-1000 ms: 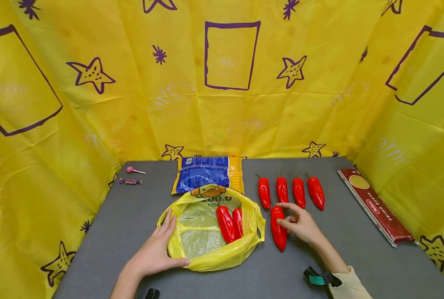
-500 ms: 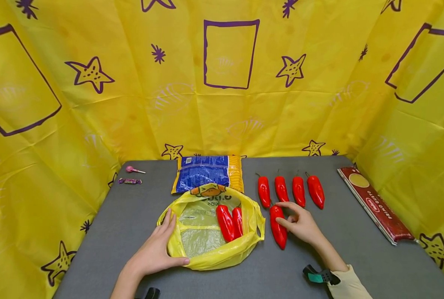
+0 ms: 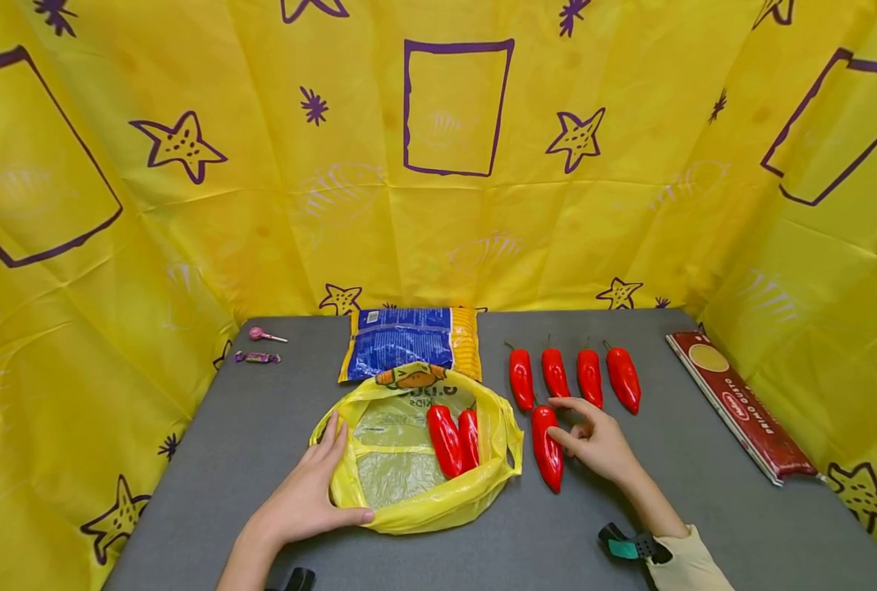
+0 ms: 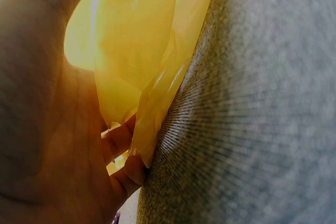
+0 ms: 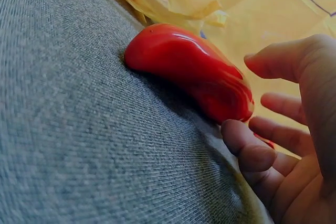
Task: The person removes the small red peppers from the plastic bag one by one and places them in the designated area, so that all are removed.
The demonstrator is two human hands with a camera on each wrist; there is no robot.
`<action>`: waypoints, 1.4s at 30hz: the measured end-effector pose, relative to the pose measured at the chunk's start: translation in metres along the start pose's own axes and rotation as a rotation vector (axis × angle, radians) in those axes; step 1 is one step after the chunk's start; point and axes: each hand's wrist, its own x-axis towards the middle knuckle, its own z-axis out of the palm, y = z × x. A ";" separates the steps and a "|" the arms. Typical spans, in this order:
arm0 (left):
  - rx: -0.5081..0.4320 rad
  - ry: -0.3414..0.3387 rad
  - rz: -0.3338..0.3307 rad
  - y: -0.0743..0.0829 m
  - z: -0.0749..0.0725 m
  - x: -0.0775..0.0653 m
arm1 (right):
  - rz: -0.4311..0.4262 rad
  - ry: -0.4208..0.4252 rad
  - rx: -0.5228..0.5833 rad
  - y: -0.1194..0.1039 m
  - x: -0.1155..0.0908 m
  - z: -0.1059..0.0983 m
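Observation:
In the head view, a yellow plastic bag [image 3: 438, 513] lies mouth up, with two red peppers [image 3: 446, 443] inside. My left hand [image 3: 305, 492] rests along its left rim, fingers and thumb spread and fairly straight. Right of the bag, a red pepper [image 3: 547, 447] lies on the grey table. My right hand [image 3: 597, 443] is beside it, thumb and fingers around its stem end. The right wrist view shows the thumb apart from this pepper [image 5: 184, 64], with loosely bent fingers close to its end. The left wrist view shows fingers [image 4: 128, 174] touching the bag's edge.
Several more red peppers [image 3: 589, 379] stand in a row behind the right hand. A blue and yellow packet [image 3: 401, 345] lies behind the bag. A long dark red pack [image 3: 741, 410] is at right; a lollipop [image 3: 257, 334] and wrapped candy [image 3: 257, 358] are at far left.
The pepper beside my right hand has shifted slightly left, and the hand's thumb and fingers have eased a little to the right. My left hand and the bag stay in place.

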 end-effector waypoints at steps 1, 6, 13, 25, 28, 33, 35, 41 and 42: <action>-0.001 0.001 0.001 0.000 0.000 0.000 | -0.003 0.002 -0.001 0.000 0.000 0.000; -0.004 0.006 0.009 -0.001 0.000 -0.001 | -0.035 0.027 0.008 -0.004 0.002 -0.003; -0.004 0.003 0.004 0.000 0.000 0.000 | -0.103 0.067 -0.020 -0.023 0.013 -0.011; 0.006 0.001 0.016 -0.001 -0.001 -0.001 | -0.103 0.008 -0.032 -0.064 0.051 -0.003; 0.007 0.003 0.013 -0.001 -0.001 -0.001 | -0.092 -0.015 -0.021 -0.078 0.060 0.003; -0.001 0.005 0.000 0.000 0.000 0.001 | -0.070 -0.047 -0.032 -0.094 0.076 0.015; -0.004 0.005 0.000 0.000 -0.001 0.001 | -0.064 -0.049 -0.035 -0.099 0.081 0.020; 0.004 0.003 0.008 0.001 -0.001 0.000 | -0.063 -0.047 -0.062 -0.112 0.096 0.039; 0.007 0.003 0.010 0.001 -0.002 -0.001 | -0.067 -0.048 -0.067 -0.115 0.098 0.042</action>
